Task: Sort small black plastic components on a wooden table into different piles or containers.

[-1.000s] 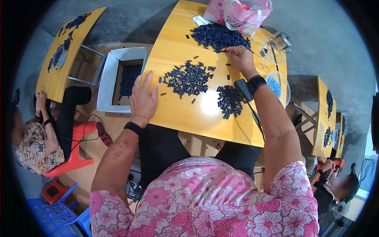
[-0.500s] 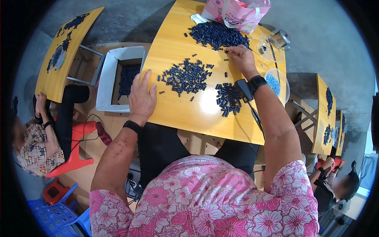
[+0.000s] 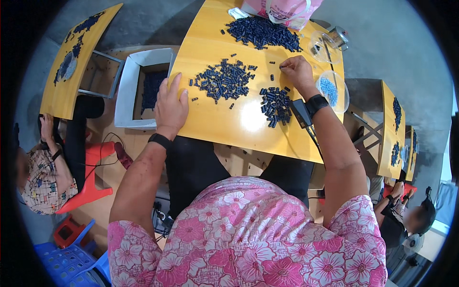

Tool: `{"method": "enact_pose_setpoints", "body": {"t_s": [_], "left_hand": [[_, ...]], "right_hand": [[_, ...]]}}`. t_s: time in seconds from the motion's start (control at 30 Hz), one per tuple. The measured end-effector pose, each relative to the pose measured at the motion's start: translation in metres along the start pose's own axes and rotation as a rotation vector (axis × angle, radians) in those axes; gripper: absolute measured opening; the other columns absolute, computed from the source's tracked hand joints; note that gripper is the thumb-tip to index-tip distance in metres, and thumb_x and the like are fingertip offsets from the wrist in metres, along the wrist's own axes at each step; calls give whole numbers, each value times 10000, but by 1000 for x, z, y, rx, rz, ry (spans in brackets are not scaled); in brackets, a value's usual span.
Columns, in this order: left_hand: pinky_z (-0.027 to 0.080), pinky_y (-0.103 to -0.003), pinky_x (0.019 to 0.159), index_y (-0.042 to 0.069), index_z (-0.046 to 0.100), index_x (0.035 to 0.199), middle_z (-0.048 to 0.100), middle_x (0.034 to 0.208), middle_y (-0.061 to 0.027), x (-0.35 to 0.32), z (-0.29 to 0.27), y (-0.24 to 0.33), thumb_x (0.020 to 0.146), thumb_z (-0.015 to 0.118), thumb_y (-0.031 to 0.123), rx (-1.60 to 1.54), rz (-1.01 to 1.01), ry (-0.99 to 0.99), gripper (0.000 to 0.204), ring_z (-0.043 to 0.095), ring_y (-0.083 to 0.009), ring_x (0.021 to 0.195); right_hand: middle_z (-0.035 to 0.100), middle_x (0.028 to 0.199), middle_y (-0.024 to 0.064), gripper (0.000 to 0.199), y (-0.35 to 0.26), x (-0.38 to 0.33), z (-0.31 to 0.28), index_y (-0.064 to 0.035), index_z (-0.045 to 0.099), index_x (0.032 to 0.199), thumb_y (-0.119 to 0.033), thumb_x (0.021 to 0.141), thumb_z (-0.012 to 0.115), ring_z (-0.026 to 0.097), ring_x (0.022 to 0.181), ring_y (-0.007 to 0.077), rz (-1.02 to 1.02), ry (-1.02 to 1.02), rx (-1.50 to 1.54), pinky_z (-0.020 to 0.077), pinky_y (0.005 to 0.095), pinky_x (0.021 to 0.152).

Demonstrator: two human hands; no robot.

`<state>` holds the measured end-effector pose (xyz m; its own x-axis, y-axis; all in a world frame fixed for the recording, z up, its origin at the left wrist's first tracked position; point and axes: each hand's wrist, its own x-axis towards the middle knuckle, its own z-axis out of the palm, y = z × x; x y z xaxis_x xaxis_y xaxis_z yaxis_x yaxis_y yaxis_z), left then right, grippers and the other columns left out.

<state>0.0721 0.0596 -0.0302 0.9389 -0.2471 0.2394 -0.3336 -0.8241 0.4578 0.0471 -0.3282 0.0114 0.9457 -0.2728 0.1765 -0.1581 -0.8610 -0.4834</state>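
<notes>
My left hand (image 3: 172,106) lies open at the table's left edge, its fingers stretched out and nothing in them. To its right is a middle pile of small dark cylindrical parts (image 3: 224,82). My right hand (image 3: 298,75) is closed in a pinch at the right side of the table. Its fingertips hold a small dark cylindrical part (image 3: 281,67), mostly hidden. Two loose parts lie just left of those fingers. Beyond the hand spreads a larger far pile (image 3: 260,33). A smaller near pile (image 3: 276,107) sits below my right wrist.
A white box (image 3: 125,91) with dark parts stands left of the yellow table (image 3: 210,128). At the right are a tub of blue pieces (image 3: 328,91), a clear container (image 3: 319,47) and a metal mug (image 3: 339,36). A pink bag (image 3: 287,14) stands at the back. Other people sit at side tables.
My right hand has moved from the edge of the far pile toward me and slightly right, still pinched. My left hand stays at the table edge. The whole view has shifted a little.
</notes>
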Motion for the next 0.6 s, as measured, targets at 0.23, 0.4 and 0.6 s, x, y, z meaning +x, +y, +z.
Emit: {"method": "enact_pose_setpoints", "body": {"t_s": [0.23,0.4,0.6], "left_hand": [[434,-447,1036,196,469,1422,451,1403,-208,1,2,-1,921,588,263,-3,6,7,519,493,-384,1262],[434,-445,1039,199,469,1424,451,1406,-207,1,5,-4,918,588,273,0,6,12,525,493,-382,1264],[433,-447,1038,197,471,1422,457,1398,-207,1,5,-1,917,587,272,6,0,16,524,493,-385,1262]], "right_hand": [[692,847,134,146,-5,-21,-16,-42,755,870,-91,739,713,671,788,234,93,-175,102,532,330,752],[731,839,43,136,-9,-16,-26,1,739,931,-81,822,738,644,767,102,148,-434,168,530,273,750],[721,856,95,130,-15,-12,-6,-24,755,866,-103,770,718,673,757,169,35,-186,225,541,301,718]]}}
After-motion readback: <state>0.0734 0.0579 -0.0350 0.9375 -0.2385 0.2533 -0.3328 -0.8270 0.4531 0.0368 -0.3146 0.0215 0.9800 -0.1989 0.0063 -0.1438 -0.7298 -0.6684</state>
